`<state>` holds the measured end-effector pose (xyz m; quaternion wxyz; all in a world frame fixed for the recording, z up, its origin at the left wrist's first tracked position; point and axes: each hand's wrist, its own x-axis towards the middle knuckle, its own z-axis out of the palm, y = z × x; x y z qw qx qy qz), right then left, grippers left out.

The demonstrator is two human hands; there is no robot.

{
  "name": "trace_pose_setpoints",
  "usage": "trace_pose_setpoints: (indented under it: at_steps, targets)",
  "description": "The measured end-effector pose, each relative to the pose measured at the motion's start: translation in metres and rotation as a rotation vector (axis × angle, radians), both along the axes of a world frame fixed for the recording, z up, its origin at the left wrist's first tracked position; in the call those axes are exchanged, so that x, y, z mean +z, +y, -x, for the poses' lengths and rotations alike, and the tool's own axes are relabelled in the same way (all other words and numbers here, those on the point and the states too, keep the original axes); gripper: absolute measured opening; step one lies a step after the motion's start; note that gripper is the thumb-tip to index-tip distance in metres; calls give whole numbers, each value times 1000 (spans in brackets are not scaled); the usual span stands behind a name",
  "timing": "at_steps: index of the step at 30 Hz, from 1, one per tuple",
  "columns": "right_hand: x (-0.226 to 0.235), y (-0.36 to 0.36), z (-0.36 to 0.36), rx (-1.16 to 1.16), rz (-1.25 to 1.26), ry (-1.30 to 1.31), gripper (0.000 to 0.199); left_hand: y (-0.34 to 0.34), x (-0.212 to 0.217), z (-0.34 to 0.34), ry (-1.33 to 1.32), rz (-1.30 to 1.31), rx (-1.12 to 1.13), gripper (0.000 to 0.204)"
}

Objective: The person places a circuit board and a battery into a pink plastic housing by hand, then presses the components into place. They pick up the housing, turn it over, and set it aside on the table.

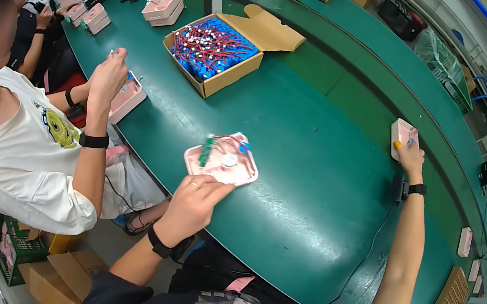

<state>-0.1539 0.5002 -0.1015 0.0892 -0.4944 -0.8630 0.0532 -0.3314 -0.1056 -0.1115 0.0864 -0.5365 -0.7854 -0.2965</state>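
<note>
Mid-frame, left hand (188,206) pinches one tray (242,173) by its rim; right hand (410,159) half-curled at second tray (397,131), hold unclear; open table (320,159) between.

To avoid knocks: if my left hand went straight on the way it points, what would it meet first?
Your left hand touches the pink tray at its near rim; beyond, probably the white round piece inside, though depth is unclear.

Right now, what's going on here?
The person's left hand grips the near edge of a pale pink plastic shell with a green circuit board inside. The outstretched right hand touches another pale pink shell. A white-shirted co-worker sits alongside; an open brown cardboard box of blue parts stands on the green table.
</note>
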Motion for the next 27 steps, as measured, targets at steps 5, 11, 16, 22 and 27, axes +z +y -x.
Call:
trace_pose_setpoints:
  at_steps: [5, 11, 16, 22, 27]
  targets:
    - [-5, -8, -3, -125, -109, 0, 91, 14, 2, -10, -29, -10, -139, 33]
    - [62, -211, 39, 993, 305, 336, 57, 21, 8, 11, -64, -256, 98, 23]
    - [28, -290, 58, 1307, 402, 382, 51, 45, 8, 31, -260, -119, 119, 19]
    - [33, -298, 74, 1178, 667, 367, 39, 48, -8, 29, -460, -103, 90, 16]
    - [25, -283, 73, 994, 626, 351, 40, 61, -9, 25, -576, -189, 108, 16]
